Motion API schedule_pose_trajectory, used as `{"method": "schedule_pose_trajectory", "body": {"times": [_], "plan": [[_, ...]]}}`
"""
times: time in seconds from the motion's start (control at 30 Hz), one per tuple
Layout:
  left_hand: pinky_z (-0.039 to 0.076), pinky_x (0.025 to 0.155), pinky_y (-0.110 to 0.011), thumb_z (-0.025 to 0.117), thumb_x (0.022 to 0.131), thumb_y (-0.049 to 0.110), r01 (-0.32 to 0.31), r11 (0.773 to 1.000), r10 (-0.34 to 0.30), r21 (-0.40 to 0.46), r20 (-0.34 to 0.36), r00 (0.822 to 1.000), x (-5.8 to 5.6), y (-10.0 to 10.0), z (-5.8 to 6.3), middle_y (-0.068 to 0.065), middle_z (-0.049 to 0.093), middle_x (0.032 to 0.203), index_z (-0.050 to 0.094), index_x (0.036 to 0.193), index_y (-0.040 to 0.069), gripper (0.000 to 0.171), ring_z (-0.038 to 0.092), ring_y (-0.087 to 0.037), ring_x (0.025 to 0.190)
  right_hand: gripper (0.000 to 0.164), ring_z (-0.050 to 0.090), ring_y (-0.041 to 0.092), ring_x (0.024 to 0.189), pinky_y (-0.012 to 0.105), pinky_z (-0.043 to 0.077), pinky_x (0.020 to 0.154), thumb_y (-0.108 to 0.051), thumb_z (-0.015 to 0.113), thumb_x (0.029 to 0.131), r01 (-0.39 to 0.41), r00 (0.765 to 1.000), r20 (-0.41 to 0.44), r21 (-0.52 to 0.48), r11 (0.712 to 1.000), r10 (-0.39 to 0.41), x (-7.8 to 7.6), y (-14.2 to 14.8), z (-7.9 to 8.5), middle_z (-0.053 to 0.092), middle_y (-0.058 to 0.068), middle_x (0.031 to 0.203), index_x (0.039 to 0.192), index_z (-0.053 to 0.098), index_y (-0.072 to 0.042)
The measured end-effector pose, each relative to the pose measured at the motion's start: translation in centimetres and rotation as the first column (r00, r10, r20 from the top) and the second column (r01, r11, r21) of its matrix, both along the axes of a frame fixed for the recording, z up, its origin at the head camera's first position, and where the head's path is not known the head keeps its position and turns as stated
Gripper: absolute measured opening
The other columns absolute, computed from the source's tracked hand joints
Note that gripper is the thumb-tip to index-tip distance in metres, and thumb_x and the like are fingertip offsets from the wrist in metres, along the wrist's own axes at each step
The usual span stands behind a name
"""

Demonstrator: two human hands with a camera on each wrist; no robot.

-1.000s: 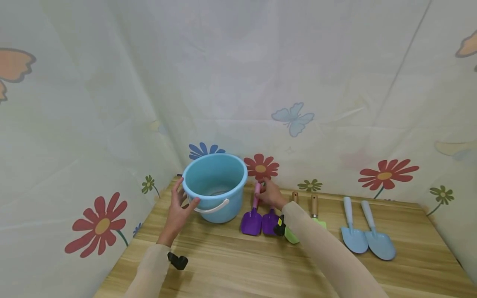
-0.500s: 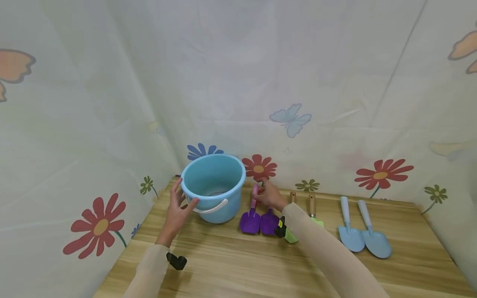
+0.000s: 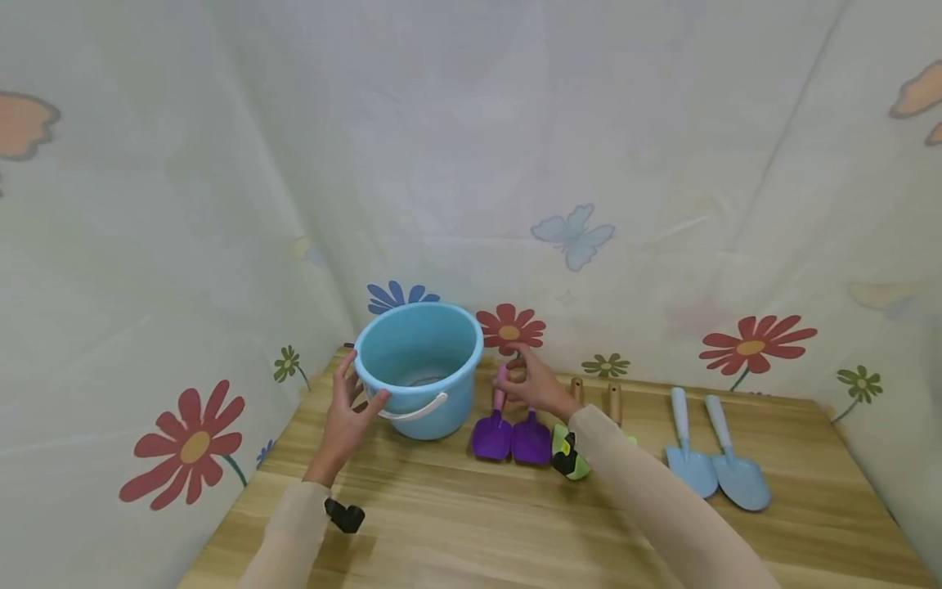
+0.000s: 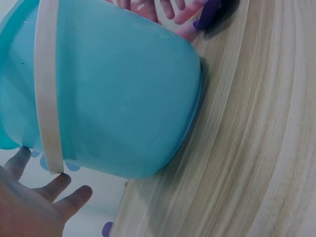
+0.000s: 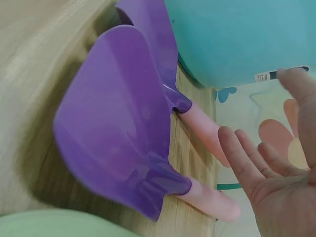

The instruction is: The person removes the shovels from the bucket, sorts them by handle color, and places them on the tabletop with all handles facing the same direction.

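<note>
A light blue bucket with a white handle stands upright near the wall. My left hand touches its left side, thumb at the front of the rim; in the left wrist view its spread fingers look fairly straight. Right of the bucket lie two purple shovels with pink grips, the left one beside the right one. Over their grips hovers my right hand. The right wrist view shows this hand palm visible, fingers extended, holding nothing.
Green-bladed shovels with wooden grips lie right of the purple ones, partly behind my right sleeve. Two light blue shovels lie farther right, one beside the other. A flower-printed curtain borders the wooden table.
My right hand has turned slightly and its fingers have spread near the pink grip. The left hand stays at the bucket. The whole view has shifted a little.
</note>
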State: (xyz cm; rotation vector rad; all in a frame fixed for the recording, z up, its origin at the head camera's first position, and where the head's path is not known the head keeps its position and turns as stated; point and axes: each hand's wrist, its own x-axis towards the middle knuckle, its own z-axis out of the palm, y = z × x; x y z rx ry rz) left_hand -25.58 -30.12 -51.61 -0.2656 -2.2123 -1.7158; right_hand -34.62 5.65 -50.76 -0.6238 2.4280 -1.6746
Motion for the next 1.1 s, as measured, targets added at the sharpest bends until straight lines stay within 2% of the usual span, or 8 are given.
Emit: {"method": "schedule_pose_trajectory", "body": {"times": [0.2,0.33,0.43,0.57,0.67,0.8,0.93,1.1], "plan": [[0.035,0.108,-0.07,0.069,0.099,0.017,-0.002,1.0,0.002,0.004,-0.004,1.0,-0.1,0.0,-0.1,-0.014,0.022,0.168,0.011,0.164,0.036,0.089,0.029,-0.047,0.148,0.079,0.068,0.041,0.107,0.058,0.059,0.08,-0.028,0.079,0.093,-0.041,0.998,-0.046,0.001,0.999,0.041,0.7,0.7,0.3,0.049,0.028,0.142,0.157,0.033,-0.022],[0.033,0.11,-0.071,0.068,0.1,0.017,0.002,1.0,-0.002,0.014,-0.002,1.0,-0.1,0.0,-0.3,-0.013,0.022,0.168,0.01,0.164,0.037,0.089,0.027,-0.043,0.15,0.079,0.066,0.036,0.109,0.048,0.061,0.079,-0.035,0.079,0.092,-0.04,0.996,-0.076,0.026,0.999,0.042,1.1,1.3,0.3,0.05,0.026,0.143,0.156,0.031,-0.032],[0.031,0.111,-0.071,0.068,0.1,0.017,0.004,1.0,-0.003,0.018,-0.002,1.0,0.0,0.0,-0.3,-0.014,0.023,0.168,0.009,0.164,0.037,0.09,0.026,-0.042,0.151,0.083,0.064,0.039,0.113,0.043,0.06,0.083,-0.031,0.08,0.092,-0.048,0.995,-0.089,0.01,0.999,0.049,1.4,1.6,0.3,0.047,0.027,0.145,0.157,0.028,-0.033],[0.031,0.111,-0.07,0.069,0.099,0.018,-0.006,1.0,0.006,0.02,-0.004,1.0,0.1,0.2,-0.1,-0.015,0.025,0.167,0.01,0.164,0.038,0.09,0.028,-0.041,0.151,0.091,0.052,0.054,0.125,0.056,0.051,0.099,-0.018,0.08,0.092,-0.096,0.993,-0.081,-0.082,0.992,0.09,1.9,2.2,0.5,0.037,0.032,0.152,0.161,0.022,-0.024],[0.031,0.112,-0.07,0.069,0.099,0.017,-0.008,1.0,0.009,0.021,-0.01,1.0,0.2,0.2,0.0,-0.016,0.026,0.166,0.01,0.163,0.04,0.09,0.028,-0.04,0.15,0.097,0.044,0.056,0.133,0.064,0.044,0.104,-0.02,0.079,0.092,-0.106,0.991,-0.085,-0.093,0.99,0.099,2.5,2.7,0.8,0.031,0.031,0.157,0.164,0.014,-0.024],[0.026,0.114,-0.071,0.07,0.098,0.016,-0.021,1.0,0.021,0.019,-0.021,1.0,0.3,0.0,0.0,-0.018,0.025,0.166,0.006,0.164,0.038,0.094,0.028,-0.042,0.15,0.103,0.04,0.052,0.139,0.065,0.041,0.107,-0.027,0.08,0.091,-0.119,0.989,-0.102,-0.081,0.99,0.11,3.5,3.7,1.4,0.027,0.026,0.161,0.165,0.009,-0.028],[0.022,0.115,-0.072,0.071,0.096,0.018,-0.04,0.999,0.041,0.017,-0.024,0.999,0.6,-0.3,0.0,-0.017,0.024,0.166,0.001,0.163,0.039,0.099,0.027,-0.044,0.149,0.105,0.034,0.054,0.142,0.067,0.035,0.111,-0.025,0.082,0.09,-0.164,0.982,-0.117,-0.138,0.977,0.148,4.4,5.1,1.7,0.025,0.023,0.163,0.165,0.008,-0.031],[0.019,0.116,-0.072,0.072,0.095,0.017,-0.051,0.999,0.051,0.007,-0.041,0.998,1.1,-0.6,0.7,-0.017,0.02,0.168,0.001,0.163,0.04,0.101,0.022,-0.047,0.151,0.108,0.03,0.053,0.145,0.067,0.031,0.113,-0.023,0.082,0.089,-0.202,0.972,-0.157,-0.158,0.967,0.177,5.5,7.1,1.7,0.021,0.018,0.166,0.164,0.006,-0.034]]}}
